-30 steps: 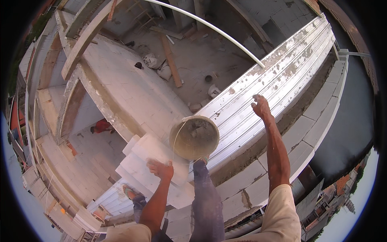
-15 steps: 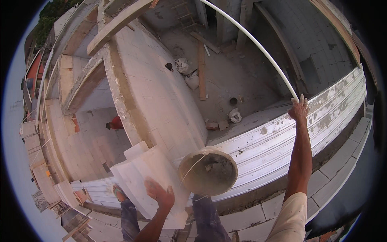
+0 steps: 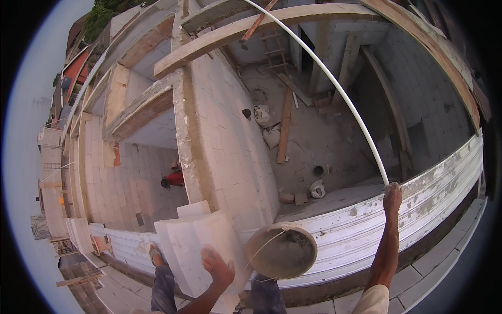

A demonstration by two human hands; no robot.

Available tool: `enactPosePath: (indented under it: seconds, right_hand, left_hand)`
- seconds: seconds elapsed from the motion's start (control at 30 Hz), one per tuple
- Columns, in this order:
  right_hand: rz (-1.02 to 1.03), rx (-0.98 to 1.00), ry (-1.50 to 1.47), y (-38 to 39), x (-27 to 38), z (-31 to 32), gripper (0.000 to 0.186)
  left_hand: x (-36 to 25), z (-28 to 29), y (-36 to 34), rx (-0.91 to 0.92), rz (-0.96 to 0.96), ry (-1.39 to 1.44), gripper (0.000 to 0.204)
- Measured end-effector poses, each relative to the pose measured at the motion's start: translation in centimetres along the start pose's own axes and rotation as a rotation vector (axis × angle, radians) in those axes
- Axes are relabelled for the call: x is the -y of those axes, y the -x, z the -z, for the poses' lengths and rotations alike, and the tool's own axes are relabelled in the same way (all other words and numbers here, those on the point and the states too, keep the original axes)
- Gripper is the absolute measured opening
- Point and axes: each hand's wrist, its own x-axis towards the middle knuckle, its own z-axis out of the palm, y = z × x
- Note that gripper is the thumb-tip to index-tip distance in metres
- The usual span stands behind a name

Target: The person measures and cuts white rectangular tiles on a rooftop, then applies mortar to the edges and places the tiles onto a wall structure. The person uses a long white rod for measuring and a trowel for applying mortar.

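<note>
The largest thing is the walled room (image 3: pixel 334 138), which lies below with its dusty grey floor. Along its near side runs a long ribbed white panel (image 3: pixel 334 230), stained with grey patches. The white pipe (image 3: pixel 366 129) comes from the upper edge, bends over the room in a long curve, and its lower end is at the panel's upper edge, in the right hand (image 3: pixel 392 196). A pile of white blocks (image 3: pixel 180 240) lies at lower middle, and just to the right of it is a round bucket (image 3: pixel 274 256) with some grey material inside. On the room's floor lies a wooden plank (image 3: pixel 284 125). The right hand's fingers are clamped around the pipe end. The left hand (image 3: pixel 217 267) is over the blocks, its fingers extended and a little apart; I cannot tell how firmly they touch. Smallest to the eye is a white sack (image 3: pixel 317 189) near the panel.
</note>
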Motion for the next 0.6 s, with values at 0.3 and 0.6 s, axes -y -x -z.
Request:
enactPosePath:
  seconds: [0.3,0.6]
  right_hand:
    - [-0.137,0.006,-0.585,9.4,20.0,16.1,0.045]
    - [-0.082,0.136,-0.706,20.6,35.0,34.4,0.021]
  left_hand:
    - [1.5,3.2,0.2,0.119,0.026,-0.018,0.125]
    - [6.7,11.9,-2.3,0.372,-0.117,0.23,0.108]
